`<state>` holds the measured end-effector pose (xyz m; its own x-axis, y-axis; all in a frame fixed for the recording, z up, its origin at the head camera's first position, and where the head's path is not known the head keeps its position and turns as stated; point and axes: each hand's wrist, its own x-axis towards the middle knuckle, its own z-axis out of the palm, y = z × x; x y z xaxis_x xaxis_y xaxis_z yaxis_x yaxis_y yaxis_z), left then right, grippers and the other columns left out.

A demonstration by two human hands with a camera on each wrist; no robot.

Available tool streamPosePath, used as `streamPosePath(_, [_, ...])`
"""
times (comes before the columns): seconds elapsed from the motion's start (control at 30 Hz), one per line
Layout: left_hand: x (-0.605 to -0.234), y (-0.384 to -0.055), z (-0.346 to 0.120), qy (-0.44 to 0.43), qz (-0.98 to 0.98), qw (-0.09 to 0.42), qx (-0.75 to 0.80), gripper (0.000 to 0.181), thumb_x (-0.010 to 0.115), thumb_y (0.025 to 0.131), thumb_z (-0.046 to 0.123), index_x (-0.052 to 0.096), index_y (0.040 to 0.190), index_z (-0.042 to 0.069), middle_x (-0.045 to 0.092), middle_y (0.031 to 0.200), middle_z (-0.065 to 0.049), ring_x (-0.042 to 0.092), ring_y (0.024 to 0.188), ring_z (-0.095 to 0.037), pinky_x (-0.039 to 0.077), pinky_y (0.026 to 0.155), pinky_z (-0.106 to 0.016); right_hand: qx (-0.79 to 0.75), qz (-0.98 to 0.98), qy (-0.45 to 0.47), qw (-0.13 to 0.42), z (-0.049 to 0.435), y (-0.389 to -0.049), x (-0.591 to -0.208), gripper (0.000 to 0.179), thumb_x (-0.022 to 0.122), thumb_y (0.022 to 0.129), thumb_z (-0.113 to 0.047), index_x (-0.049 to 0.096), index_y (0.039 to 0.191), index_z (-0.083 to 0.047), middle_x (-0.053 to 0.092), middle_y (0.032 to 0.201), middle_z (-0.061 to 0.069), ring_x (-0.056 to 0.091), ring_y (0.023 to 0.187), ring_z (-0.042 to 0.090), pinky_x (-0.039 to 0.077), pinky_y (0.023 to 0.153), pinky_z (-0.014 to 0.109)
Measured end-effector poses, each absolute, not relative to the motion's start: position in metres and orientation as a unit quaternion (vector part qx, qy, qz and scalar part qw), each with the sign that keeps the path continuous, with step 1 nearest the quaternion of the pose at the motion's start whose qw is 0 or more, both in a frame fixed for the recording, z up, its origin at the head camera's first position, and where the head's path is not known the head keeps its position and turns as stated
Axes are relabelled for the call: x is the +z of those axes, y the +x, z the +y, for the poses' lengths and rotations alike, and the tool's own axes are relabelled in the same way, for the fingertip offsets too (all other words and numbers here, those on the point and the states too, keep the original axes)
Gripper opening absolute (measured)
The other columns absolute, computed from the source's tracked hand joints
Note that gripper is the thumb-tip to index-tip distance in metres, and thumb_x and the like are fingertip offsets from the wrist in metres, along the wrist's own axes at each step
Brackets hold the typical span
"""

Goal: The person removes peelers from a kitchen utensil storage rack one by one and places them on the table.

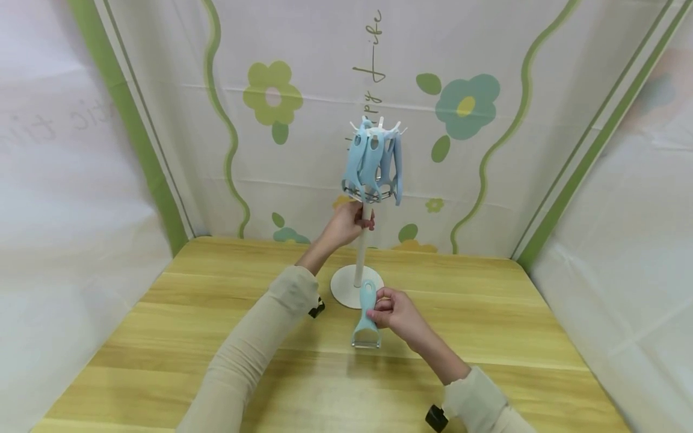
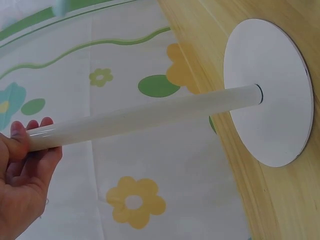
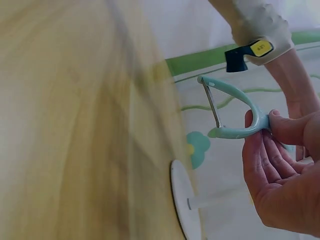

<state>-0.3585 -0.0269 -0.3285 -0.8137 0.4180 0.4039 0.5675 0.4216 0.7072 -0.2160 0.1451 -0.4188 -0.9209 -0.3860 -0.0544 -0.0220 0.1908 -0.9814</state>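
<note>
A white stand with a slim pole (image 2: pixel 150 116) and a round base (image 1: pixel 342 287) stands on the wooden table. Around its hooked top hang several light-blue peelers (image 1: pixel 372 161), their blades downward. My left hand (image 1: pixel 346 224) grips the pole just below them; in the left wrist view the fingers (image 2: pixel 44 162) curl round it. My right hand (image 1: pixel 397 313) pinches another light-blue peeler (image 1: pixel 367 316) by its handle, thumb on one side and fingers behind. That peeler is held over the table in front of the base, blade end (image 3: pixel 212 105) toward me, its handle overlapping the base in the head view.
The wooden table (image 1: pixel 178 325) ends at a white cloth backdrop (image 1: pixel 335 78) printed with flowers, close behind the stand. White cloth walls (image 1: pixel 639 240) rise on the left and right. Black wrist-worn devices (image 1: pixel 436 418) sit at both sleeves.
</note>
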Motion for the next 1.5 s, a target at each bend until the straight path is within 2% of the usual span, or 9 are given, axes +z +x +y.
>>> streamPosePath(0.17, [-0.328, -0.358, -0.027, -0.292, -0.839, 0.079, -0.453, 0.011, 0.056, 0.095, -0.008, 0.063, 0.103, -0.005, 0.068, 0.094, -0.017, 0.072, 0.088, -0.03, 0.061, 0.081, -0.034, -0.62, 0.759, -0.122, 0.156, 0.142, -0.215, -0.43, 0.02, 0.066, 0.092, 0.001, 0.051, 0.103, 0.006, 0.069, 0.075, 0.001, 0.068, 0.073, 0.01, 0.062, 0.07, 0.031])
streamPosePath(0.4, [-0.327, -0.359, -0.026, -0.297, -0.839, 0.079, -0.448, 0.01, 0.057, 0.096, -0.005, 0.064, 0.104, -0.006, 0.068, 0.094, -0.016, 0.071, 0.085, -0.024, 0.06, 0.082, -0.033, -0.628, 0.755, -0.094, 0.167, 0.14, -0.215, -0.445, 0.024, 0.066, 0.091, 0.002, 0.051, 0.108, 0.009, 0.069, 0.073, -0.001, 0.066, 0.071, 0.009, 0.061, 0.068, 0.027])
streamPosePath(0.63, [-0.327, -0.358, -0.026, -0.295, -0.841, 0.078, -0.446, 0.009, 0.057, 0.096, -0.005, 0.064, 0.102, -0.004, 0.069, 0.094, -0.016, 0.071, 0.085, -0.025, 0.06, 0.082, -0.033, -0.62, 0.76, -0.093, 0.173, 0.139, -0.216, -0.46, 0.026, 0.067, 0.09, 0.002, 0.053, 0.109, 0.011, 0.069, 0.071, -0.005, 0.063, 0.067, 0.004, 0.057, 0.063, 0.022])
streamPosePath(0.93, [-0.329, -0.358, -0.025, -0.294, -0.844, 0.077, -0.442, 0.007, 0.058, 0.095, -0.006, 0.062, 0.1, -0.003, 0.069, 0.094, -0.017, 0.072, 0.088, -0.029, 0.061, 0.082, -0.032, -0.585, 0.786, -0.065, 0.188, 0.137, -0.215, -0.472, 0.024, 0.068, 0.089, 0.002, 0.056, 0.108, 0.01, 0.065, 0.071, -0.001, 0.06, 0.066, 0.009, 0.053, 0.059, 0.023])
streamPosePath(1.17, [-0.328, -0.357, -0.026, -0.288, -0.847, 0.076, -0.441, 0.007, 0.058, 0.096, -0.004, 0.063, 0.1, -0.001, 0.069, 0.094, -0.015, 0.071, 0.086, -0.024, 0.061, 0.082, -0.033, -0.538, 0.821, -0.052, 0.183, 0.137, -0.214, -0.473, 0.019, 0.072, 0.088, -0.004, 0.061, 0.102, 0.004, 0.063, 0.075, 0.003, 0.058, 0.066, 0.011, 0.05, 0.056, 0.023])
streamPosePath(1.3, [-0.327, -0.358, -0.026, -0.292, -0.846, 0.082, -0.438, 0.007, 0.059, 0.096, -0.004, 0.064, 0.1, -0.001, 0.069, 0.094, -0.015, 0.071, 0.085, -0.023, 0.061, 0.082, -0.033, -0.516, 0.837, -0.046, 0.178, 0.137, -0.214, -0.473, 0.016, 0.074, 0.088, -0.007, 0.062, 0.096, 0.001, 0.062, 0.072, 0.002, 0.056, 0.063, 0.012, 0.046, 0.055, 0.023])
streamPosePath(1.5, [-0.326, -0.358, -0.027, -0.291, -0.847, 0.081, -0.437, 0.015, 0.057, 0.093, -0.009, 0.063, 0.105, -0.003, 0.068, 0.095, -0.014, 0.07, 0.085, -0.022, 0.06, 0.082, -0.033, -0.494, 0.852, -0.054, 0.166, 0.137, -0.216, -0.475, 0.015, 0.075, 0.087, -0.008, 0.064, 0.092, 0.001, 0.064, 0.069, 0.001, 0.057, 0.062, 0.009, 0.05, 0.055, 0.022])
